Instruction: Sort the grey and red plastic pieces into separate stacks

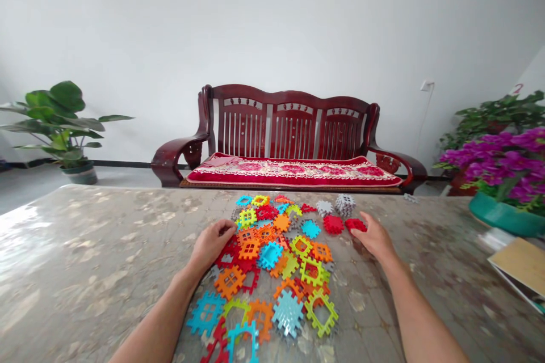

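Note:
A spread pile of plastic interlocking building tiles (269,255) in red, orange, yellow-green, blue and grey covers the middle of the table. My left hand (213,241) rests at the pile's left edge, its fingers curled in; whether anything is in them is hidden. At the far right of the pile, my right hand (377,238) has thumb and fingers around a red tile (355,224). Just left of that lies another red tile (333,224). Behind them a grey tile cube (344,204) stands beside a flat grey tile (324,207).
The table (106,261) has a patterned cover. A small grey piece (411,198) lies near its far edge. On the right are a teal flowerpot (506,215) with purple flowers and a tan notebook (522,264). A wooden bench (289,125) stands beyond, with a potted plant (79,173) at left.

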Available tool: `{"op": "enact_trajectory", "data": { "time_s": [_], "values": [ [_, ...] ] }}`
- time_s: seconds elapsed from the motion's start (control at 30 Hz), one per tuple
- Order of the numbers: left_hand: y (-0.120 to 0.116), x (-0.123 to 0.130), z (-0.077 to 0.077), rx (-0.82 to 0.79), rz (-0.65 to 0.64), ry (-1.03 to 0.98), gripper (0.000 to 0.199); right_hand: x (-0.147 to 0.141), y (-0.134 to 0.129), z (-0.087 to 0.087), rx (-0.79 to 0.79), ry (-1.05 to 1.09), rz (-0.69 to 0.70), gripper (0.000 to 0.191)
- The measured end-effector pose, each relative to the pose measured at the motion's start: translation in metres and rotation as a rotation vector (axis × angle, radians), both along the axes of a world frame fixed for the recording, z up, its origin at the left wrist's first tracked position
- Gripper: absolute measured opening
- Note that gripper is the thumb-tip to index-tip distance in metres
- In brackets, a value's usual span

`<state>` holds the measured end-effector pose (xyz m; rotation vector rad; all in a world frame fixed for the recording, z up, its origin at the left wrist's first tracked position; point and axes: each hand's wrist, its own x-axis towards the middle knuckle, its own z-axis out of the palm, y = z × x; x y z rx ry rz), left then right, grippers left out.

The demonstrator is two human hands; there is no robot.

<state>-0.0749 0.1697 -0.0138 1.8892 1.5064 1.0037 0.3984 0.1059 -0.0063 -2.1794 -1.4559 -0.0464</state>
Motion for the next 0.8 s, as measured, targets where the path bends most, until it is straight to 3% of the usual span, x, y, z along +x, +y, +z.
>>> {"op": "enact_trajectory", "data": {
  "time_s": [0.13, 0.4, 0.8],
  "values": [
    [-0.001, 0.000, 0.001, 0.003, 0.004, 0.003, 0.027, -0.008, -0.006, 0.003, -0.058, -0.041, -0.061, 0.072],
    [-0.001, 0.001, 0.003, -0.011, 0.003, 0.049, 0.029, -0.029, -0.009, 0.015, -0.135, -0.125, -0.131, 0.062],
    [-0.001, 0.000, 0.002, -0.015, -0.001, 0.067, 0.029, -0.024, -0.001, 0.002, -0.045, -0.200, -0.088, 0.057]
  ]
}}
